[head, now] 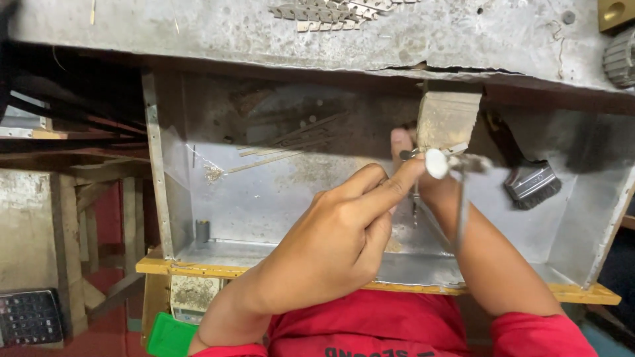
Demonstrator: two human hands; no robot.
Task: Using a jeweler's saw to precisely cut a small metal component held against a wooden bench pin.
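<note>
at the centre of the view, over a metal-lined drawer tray [264,198], the person's left hand [337,238] is curled closed, its forefinger stretched toward two o'clock and pressing on a small metal piece [415,155] against a wooden bench peg [447,119]. the thumb tip shows pale just beyond the finger, at about twelve o'clock from the knuckles, so the piece is pinched between the two.

the right hand [442,192] is mostly hidden behind the left one; only its wrist and forearm come up from five o'clock. it appears to be closed on a thin tool [461,205] with a round white head [436,163], which sits touching the metal piece at the peg's lower edge. the tool's tip is blurred, and its shaft hangs down toward six o'clock.

within the tray, at ten o'clock from the hands, thin metal strips [284,149] lie fanned on the floor with a little heap of filings [213,173] beside them. a small dark cylinder [202,231] stands near the tray's left wall at nine o'clock. a brush [531,184] with dark bristles rests at three o'clock, well apart from the hands.

on the worn benchtop [198,30] at twelve o'clock lies a row of small metal links [324,13]. a calculator [30,317] sits at the far lower left, at eight o'clock.
</note>
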